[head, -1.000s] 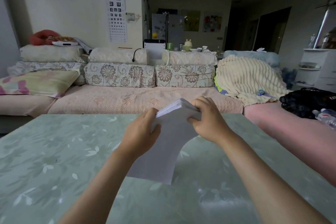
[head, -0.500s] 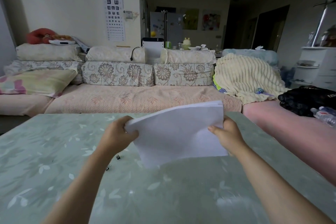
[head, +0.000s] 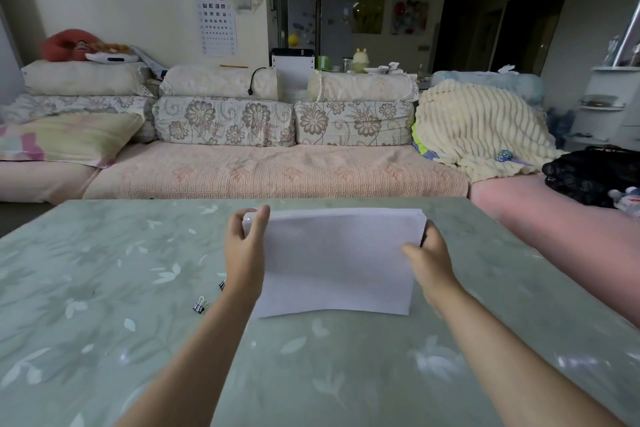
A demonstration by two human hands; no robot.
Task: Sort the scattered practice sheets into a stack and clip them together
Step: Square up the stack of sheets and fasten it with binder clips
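A stack of white practice sheets (head: 334,258) stands landscape on its lower edge on the green table (head: 104,288), gathered and roughly squared. My left hand (head: 244,246) grips the stack's left side, thumb in front and fingers behind the top corner. My right hand (head: 427,258) grips the right side the same way. A small black binder clip (head: 199,305) lies on the table left of my left forearm. A second dark clip (head: 222,285) peeks out just behind that forearm, mostly hidden.
The table carries a pale leaf pattern and ends at a far edge in front of a long pink sofa (head: 277,173) with floral cushions. A cream blanket (head: 481,128) and a black bag (head: 592,177) lie on the sofa at the right.
The stack went from an upright narrow hold, turned to landscape in the air, then came down with its lower edge on the table. My hands moved apart to its two sides.
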